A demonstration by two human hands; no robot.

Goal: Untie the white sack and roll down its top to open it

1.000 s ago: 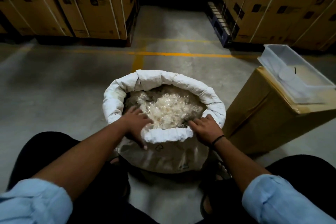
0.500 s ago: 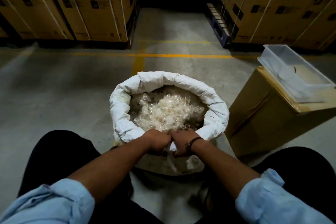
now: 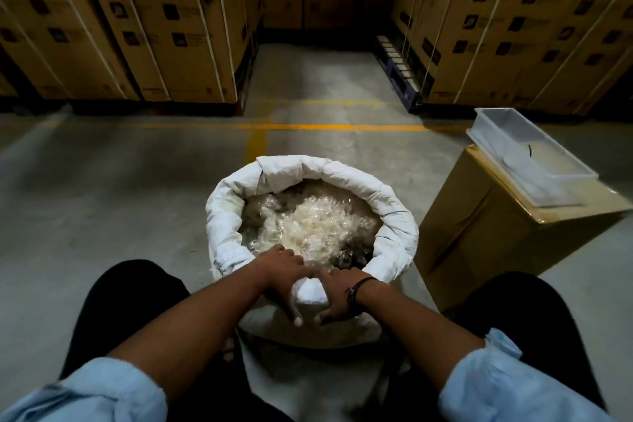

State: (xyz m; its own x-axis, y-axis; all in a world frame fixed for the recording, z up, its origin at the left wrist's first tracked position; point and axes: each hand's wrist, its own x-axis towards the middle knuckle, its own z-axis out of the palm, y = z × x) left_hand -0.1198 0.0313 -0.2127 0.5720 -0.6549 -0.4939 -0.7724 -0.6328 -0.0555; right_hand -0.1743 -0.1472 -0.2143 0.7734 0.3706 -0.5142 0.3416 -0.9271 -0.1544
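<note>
On the grey concrete floor [image 3: 113, 202], between the person's dark-trousered knees, stood the white woven plastic sack [image 3: 226, 216], already untied, its mouth open on a heap of crinkled clear plastic scraps [image 3: 308, 226]. Its top lay rolled into a thick cuff around the far and side rim; the near rim, closest to the body, looked to be the stretch not yet fully turned down. The left hand [image 3: 284, 274] curled over that near cuff from the left, thumb on the sack's outer face, fingers wrapped shut around the bunched white fabric. The right hand [image 3: 337, 295], wearing a dark wristband, gripped the same bunch from the right, almost touching the left, fingers likewise clenched on cloth. Both hands were equally near; the roll ran crosswise between them, so the coming turn likely goes outward and down. To the right stood a brown cardboard box [image 3: 479, 243] bearing a clear plastic tray [image 3: 524, 144].
</note>
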